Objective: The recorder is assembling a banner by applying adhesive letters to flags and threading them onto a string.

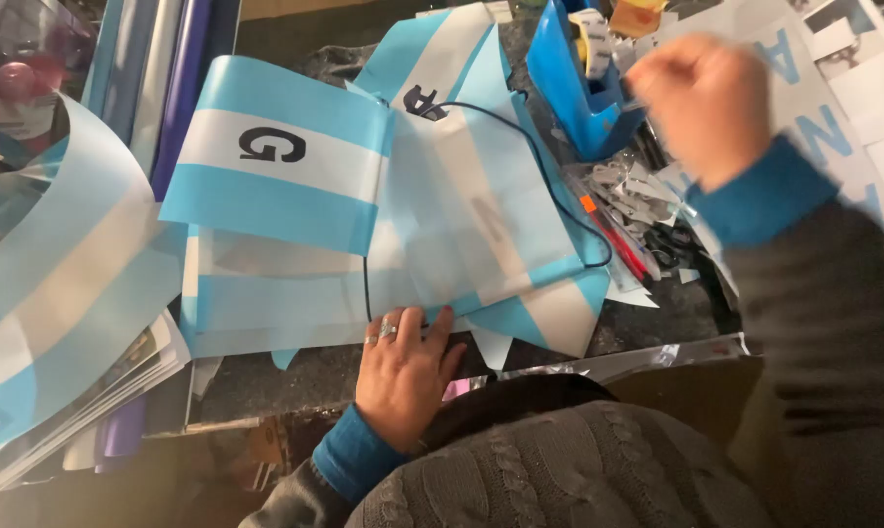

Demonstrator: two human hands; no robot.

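Meanwhile, left hand presses flat, grip open, on blue-and-white striped paper flags; black cord runs beyond its fingertips. Right hand, blurred, is fisted; contents unclear, beside a blue box.

Dark cluttered worktable, dim room, warm low light

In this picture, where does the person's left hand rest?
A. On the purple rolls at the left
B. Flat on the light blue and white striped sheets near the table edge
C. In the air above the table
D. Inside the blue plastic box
B: the left hand lies palm down on the lower edge of the striped sheets, next to the thin black cord, while the right hand is raised near the blue box.
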